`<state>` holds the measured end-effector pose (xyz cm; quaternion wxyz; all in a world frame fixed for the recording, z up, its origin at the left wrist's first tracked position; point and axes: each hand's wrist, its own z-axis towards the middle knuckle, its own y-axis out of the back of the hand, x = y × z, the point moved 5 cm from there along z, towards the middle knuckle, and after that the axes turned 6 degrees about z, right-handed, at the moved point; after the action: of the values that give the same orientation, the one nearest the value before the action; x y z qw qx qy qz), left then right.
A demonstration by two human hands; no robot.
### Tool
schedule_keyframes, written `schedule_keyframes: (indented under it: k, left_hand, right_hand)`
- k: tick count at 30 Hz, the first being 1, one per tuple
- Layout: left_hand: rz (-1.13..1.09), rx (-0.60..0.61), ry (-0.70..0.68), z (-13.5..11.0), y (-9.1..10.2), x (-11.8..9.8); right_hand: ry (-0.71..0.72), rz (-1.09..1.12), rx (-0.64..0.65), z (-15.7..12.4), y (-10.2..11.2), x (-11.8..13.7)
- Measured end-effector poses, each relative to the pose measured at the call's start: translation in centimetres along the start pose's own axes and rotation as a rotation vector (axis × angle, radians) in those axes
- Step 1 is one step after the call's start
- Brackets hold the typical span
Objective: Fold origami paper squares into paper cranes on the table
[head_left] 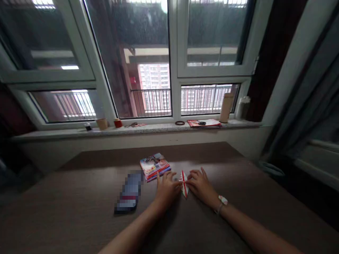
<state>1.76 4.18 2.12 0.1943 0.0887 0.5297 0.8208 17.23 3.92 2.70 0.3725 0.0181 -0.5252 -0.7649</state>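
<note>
A small piece of folded paper [184, 192], white with red stripes and pointed at both ends, stands between my hands above the brown table [87, 197]. My left hand [168, 187] pinches its left side near the middle, thumb and finger together. From the other side my right hand [201, 186] pinches it at about the same height. A band with a pale ornament [222, 200] circles my right wrist. Just beyond my left hand lies a stack of colourful booklets [155, 165]. The fingertips are small in view, so the exact grip on the paper is hard to see.
Left of the booklets lies a blurred-out dark flat object [129, 192]. The windowsill [156, 129] behind the table carries a paper cup [102, 124], a red spool-like item [118, 122], scissors [132, 125], a dark ring [179, 123], red-and-white papers [212, 122] and a tan bottle [226, 107].
</note>
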Motion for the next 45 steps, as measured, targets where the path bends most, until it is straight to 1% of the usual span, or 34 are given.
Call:
schedule_keyframes:
  k: [16,21,27,34,41,45]
  left_hand:
    - [-0.051,0.001,0.003,0.1,0.3,-0.3]
    - [-0.047,0.030,0.023,0.3,0.2,-0.1]
    - [-0.019,0.010,0.030,0.4,0.5,0.1]
    - [-0.004,0.014,0.067,0.3,0.8,0.0]
    - [0.010,-0.035,0.104,0.1,1.4,0.0]
    - [0.008,-0.040,0.116,0.0,1.7,-0.2]
  right_hand:
    - [0.011,0.011,0.032,-0.1,0.0,-0.3]
    - [-0.023,0.012,0.042,-0.1,0.1,-0.3]
    - [-0.096,-0.022,0.023,0.0,0.5,-0.8]
    - [-0.155,-0.001,0.011,-0.1,0.7,-1.4]
    - [-0.184,0.044,0.013,0.1,0.6,-1.6]
    - [-0.197,0.057,0.019,0.0,0.5,-1.7]
